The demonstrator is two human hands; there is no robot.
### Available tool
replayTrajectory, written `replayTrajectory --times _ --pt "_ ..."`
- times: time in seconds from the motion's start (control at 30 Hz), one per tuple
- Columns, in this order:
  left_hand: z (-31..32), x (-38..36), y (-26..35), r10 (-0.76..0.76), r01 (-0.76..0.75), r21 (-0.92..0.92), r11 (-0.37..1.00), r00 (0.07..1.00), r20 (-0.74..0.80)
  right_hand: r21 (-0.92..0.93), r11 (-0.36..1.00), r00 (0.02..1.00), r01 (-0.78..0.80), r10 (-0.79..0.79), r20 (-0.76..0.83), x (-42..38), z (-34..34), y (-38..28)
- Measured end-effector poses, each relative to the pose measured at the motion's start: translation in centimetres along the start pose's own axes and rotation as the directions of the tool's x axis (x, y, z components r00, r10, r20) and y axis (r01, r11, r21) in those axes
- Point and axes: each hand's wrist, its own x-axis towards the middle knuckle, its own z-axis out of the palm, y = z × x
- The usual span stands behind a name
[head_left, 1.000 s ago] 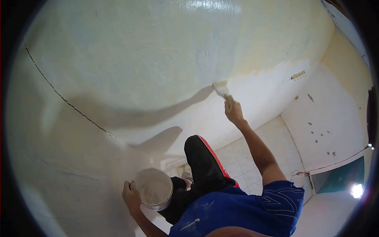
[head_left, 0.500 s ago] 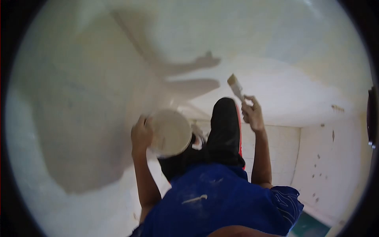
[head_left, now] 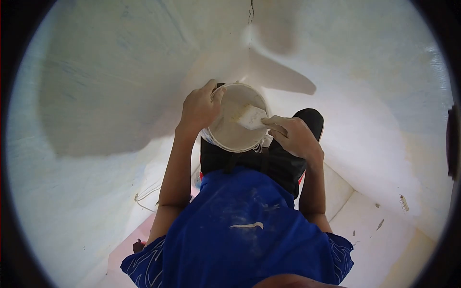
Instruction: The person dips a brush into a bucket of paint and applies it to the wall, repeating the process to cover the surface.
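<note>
My left hand [head_left: 201,105] grips the rim of a round white bucket [head_left: 236,139] on its left side, thumb over the edge. The bucket is held in front of my body, above my dark trousers, and its inner wall looks coated in pale paint. With the fingers of my right hand [head_left: 295,134] I pinch the handle of a flat paintbrush [head_left: 252,117]. The brush points left over the bucket's mouth, its yellowish bristles inside the rim in this view.
Pale, patchy walls [head_left: 345,62] meet in a corner ahead, with a dark crack [head_left: 251,12] at the top. My shadow falls on the left wall [head_left: 110,96]. Thin white wires [head_left: 144,197] hang at the lower left. Chips mark the lower right surface.
The paintbrush has come down from the right, from pointing up at the wall to lying over the bucket. The bucket has shifted up and right in view, and the view has turned toward the corner.
</note>
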Motion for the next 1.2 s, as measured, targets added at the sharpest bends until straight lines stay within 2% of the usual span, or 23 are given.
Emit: replayTrajectory --times 0.03,0.07,0.13,0.17,0.23,0.27,0.33,0.47,0.53,0.87,0.97,1.03,1.13,1.2 --pt "0.0 0.0 -0.1 -0.005 0.005 -0.011 1.0 1.0 0.001 -0.155 0.987 0.998 0.048 -0.041 0.048 0.3 -0.2 -0.6" --pt "0.1 0.0 -0.1 -0.009 0.009 -0.009 1.0 1.0 0.006 -0.149 0.988 0.998 0.044 -0.037 0.05 0.8 -0.3 -1.6" --pt "0.2 0.1 -0.2 -0.007 0.007 -0.009 1.0 1.0 -0.001 -0.342 0.94 0.965 -0.009 0.097 0.242 1.9 -0.2 -3.2" --pt "0.2 0.1 -0.2 -0.008 0.008 -0.005 1.0 1.0 0.0 -0.338 0.941 0.965 -0.009 0.096 0.243 2.4 0.1 -3.4" --pt "0.3 0.1 -0.1 0.009 -0.009 -0.014 1.0 1.0 -0.009 -0.5 0.859 0.932 0.105 0.09 0.35 3.2 0.8 -3.7" --pt "0.4 0.1 -0.2 0.009 -0.01 -0.006 1.0 1.0 -0.004 -0.494 0.864 0.933 0.102 0.089 0.348 3.6 1.3 -3.6" --pt "0.5 0.1 -0.2 0.023 -0.024 -0.025 0.999 0.999 -0.026 -0.56 0.8 0.92 0.213 0.028 0.39 4.5 2.4 -3.1" --pt "0.7 0.0 -0.3 0.044 -0.046 -0.053 0.998 0.998 -0.042 -0.574 0.783 0.895 0.24 0.05 0.443 6.8 3.9 -2.8" --pt "0.6 -0.1 -0.3 0.041 -0.043 -0.043 0.998 0.998 -0.046 -0.545 0.782 0.891 0.302 -0.029 0.453 7.5 5.0 -2.0" --pt "0.7 0.1 -0.1 0.048 -0.051 -0.094 0.994 0.998 -0.04 -0.552 0.812 0.929 0.19 0.035 0.37 10.6 7.0 -2.4" --pt "0.7 0.2 0.0 0.06 -0.063 -0.088 0.994 0.998 -0.037 -0.522 0.831 0.904 0.193 0.056 0.424 11.2 7.2 -2.8" --pt "0.7 0.2 0.0 0.061 -0.064 -0.119 0.991 0.998 -0.029 -0.468 0.877 0.917 0.105 0.097 0.386 11.3 7.8 -2.9" --pt "0.6 0.2 0.2 0.016 -0.017 -0.085 0.996 1.0 -0.007 -0.467 0.866 0.92 0.18 0.019 0.391 11.3 8.6 -2.1" --pt "0.6 0.2 0.2 0.03 -0.031 -0.073 0.997 0.999 -0.012 -0.442 0.882 0.916 0.165 0.03 0.401 11.2 8.0 -2.5"
